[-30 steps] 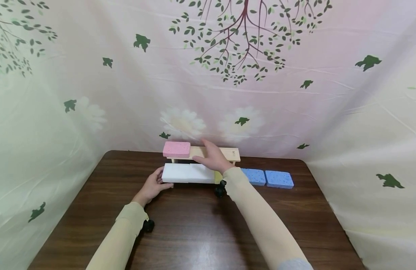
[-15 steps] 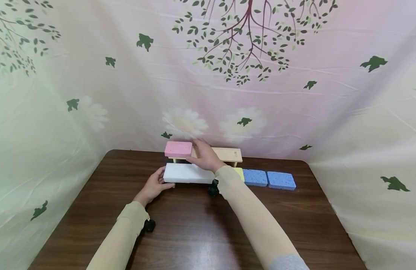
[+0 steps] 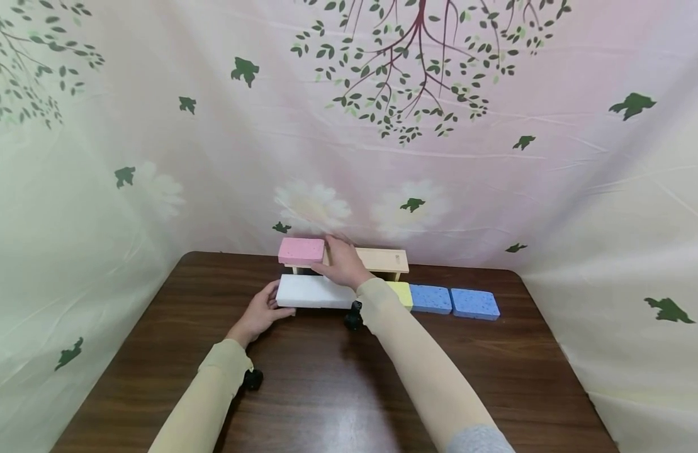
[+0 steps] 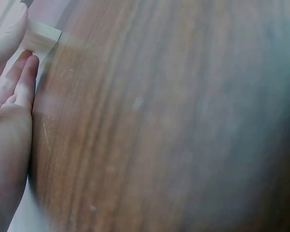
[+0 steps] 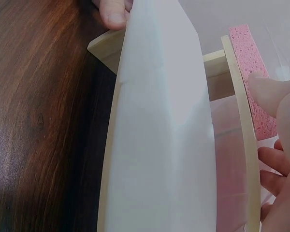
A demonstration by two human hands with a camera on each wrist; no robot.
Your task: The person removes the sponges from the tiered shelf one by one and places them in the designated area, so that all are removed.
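A pink sponge (image 3: 301, 250) lies on the left end of the upper board of a small wooden two-tier rack (image 3: 382, 260). My right hand (image 3: 344, 263) is at the sponge's right end, thumb in front and forefinger behind. In the right wrist view, the thumb overlaps the pink sponge (image 5: 249, 63) and the other fingers reach behind the board. White sponges (image 3: 311, 291) lie end to end on the lower tier. At their left end rests my left hand (image 3: 260, 313), thumb in front and fingers alongside; the left wrist view shows those fingers (image 4: 26, 82) fairly straight.
Continuing the lower row to the right are a yellow sponge (image 3: 401, 294), partly behind the right sleeve, and two blue sponges (image 3: 430, 298). The dark wooden table (image 3: 326, 377) backs onto a patterned cloth (image 3: 349, 157) with leaves and birds.
My right hand has moved left along the upper board to the pink sponge's right end, and more of the yellow sponge shows. My left hand keeps its place.
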